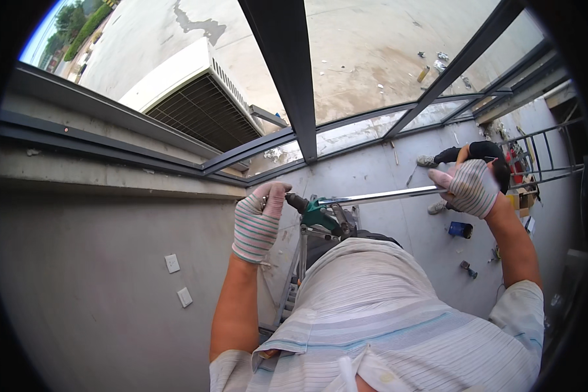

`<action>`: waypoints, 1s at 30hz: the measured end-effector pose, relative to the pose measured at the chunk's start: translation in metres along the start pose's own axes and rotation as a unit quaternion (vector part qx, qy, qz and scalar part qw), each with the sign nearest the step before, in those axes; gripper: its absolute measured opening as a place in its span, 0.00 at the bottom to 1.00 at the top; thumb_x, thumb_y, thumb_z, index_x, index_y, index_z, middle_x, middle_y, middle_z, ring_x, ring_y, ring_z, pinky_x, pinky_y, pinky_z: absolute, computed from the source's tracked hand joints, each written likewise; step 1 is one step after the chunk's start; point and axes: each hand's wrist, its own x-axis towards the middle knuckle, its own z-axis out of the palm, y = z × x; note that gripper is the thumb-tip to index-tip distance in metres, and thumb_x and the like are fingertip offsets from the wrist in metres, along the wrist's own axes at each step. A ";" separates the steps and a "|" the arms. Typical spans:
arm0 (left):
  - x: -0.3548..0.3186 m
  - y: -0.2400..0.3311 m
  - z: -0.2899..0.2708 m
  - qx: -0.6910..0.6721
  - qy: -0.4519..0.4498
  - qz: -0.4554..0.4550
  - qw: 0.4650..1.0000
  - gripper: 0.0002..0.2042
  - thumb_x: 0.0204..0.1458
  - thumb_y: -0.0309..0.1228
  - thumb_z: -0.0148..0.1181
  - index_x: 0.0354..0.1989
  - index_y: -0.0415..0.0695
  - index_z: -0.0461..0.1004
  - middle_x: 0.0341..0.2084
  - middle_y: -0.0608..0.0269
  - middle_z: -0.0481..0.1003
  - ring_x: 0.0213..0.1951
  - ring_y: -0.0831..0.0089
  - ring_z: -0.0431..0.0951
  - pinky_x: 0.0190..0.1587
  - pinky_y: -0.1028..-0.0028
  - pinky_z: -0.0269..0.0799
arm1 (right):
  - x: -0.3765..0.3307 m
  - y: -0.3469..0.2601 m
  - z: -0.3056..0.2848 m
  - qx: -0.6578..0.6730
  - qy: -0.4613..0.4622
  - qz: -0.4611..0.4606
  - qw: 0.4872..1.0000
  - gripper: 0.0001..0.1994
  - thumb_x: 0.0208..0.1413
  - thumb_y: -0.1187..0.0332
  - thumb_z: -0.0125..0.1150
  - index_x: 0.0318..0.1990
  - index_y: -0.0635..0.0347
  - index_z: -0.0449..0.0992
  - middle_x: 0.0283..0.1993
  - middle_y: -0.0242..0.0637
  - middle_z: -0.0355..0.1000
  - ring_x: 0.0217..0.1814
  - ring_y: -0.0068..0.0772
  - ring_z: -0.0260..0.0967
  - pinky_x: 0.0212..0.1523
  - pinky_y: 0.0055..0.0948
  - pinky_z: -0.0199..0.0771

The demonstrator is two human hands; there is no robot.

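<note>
Grey concrete floor (385,176) lies far below, seen from a height beside a plain grey wall (98,274) carrying two white switch plates (178,279). Dark metal window frame (287,72) runs across the upper view, one thick mullion coming down the middle; glass panes on both sides. Outside the glass: white air-conditioning unit (196,91) with a dark grille, on a pale roof surface. Trees at far upper left.

Striped pale shirt (385,320) fills the lower centre. Beneath it, part of a metal stepladder (294,281) shows, legs reaching down.

Another person (470,157) in dark clothing is on the floor below, near the right hand, partly hidden by it. A railing (542,153) stands at right; small items and a blue box (459,229) are scattered on the floor.

Long bright metal bar (379,195) runs roughly level between the two hands. Its left end meets a green-bodied tool (320,213) with a dark nose, held just ahead of the chest.

Left hand (260,222), in a striped knit glove, is closed at the tool's dark nose end, fingers curled round it. Right hand (469,188), same kind of glove, is closed round the bar's far end, arm stretched out to the right.
</note>
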 end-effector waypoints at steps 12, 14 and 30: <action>0.007 -0.015 -0.016 0.030 -0.026 -0.063 0.997 0.15 0.68 0.39 0.57 0.42 0.40 0.84 0.24 0.74 0.75 0.29 0.85 0.67 0.32 0.79 0.66 | -0.002 -0.011 0.025 -0.064 0.182 0.064 0.979 0.19 0.40 0.57 0.78 0.35 0.54 0.76 0.24 0.33 0.67 0.28 0.39 0.68 0.30 0.38 0.66; 0.009 -0.008 -0.016 0.032 -0.030 -0.074 0.996 0.14 0.68 0.39 0.57 0.41 0.41 0.84 0.24 0.74 0.74 0.28 0.86 0.66 0.31 0.80 0.65 | 0.002 -0.005 0.024 -0.055 0.193 0.049 0.978 0.19 0.39 0.57 0.78 0.34 0.54 0.74 0.24 0.33 0.67 0.27 0.39 0.67 0.29 0.38 0.65; 0.053 0.014 -0.052 0.165 -0.251 -0.065 0.952 0.19 0.66 0.42 0.55 0.27 0.41 0.77 0.19 0.71 0.67 0.26 0.80 0.64 0.31 0.74 0.66 | 0.009 -0.004 0.024 -0.019 0.177 0.037 0.983 0.18 0.48 0.59 0.76 0.24 0.52 0.69 0.19 0.33 0.64 0.21 0.39 0.65 0.26 0.37 0.65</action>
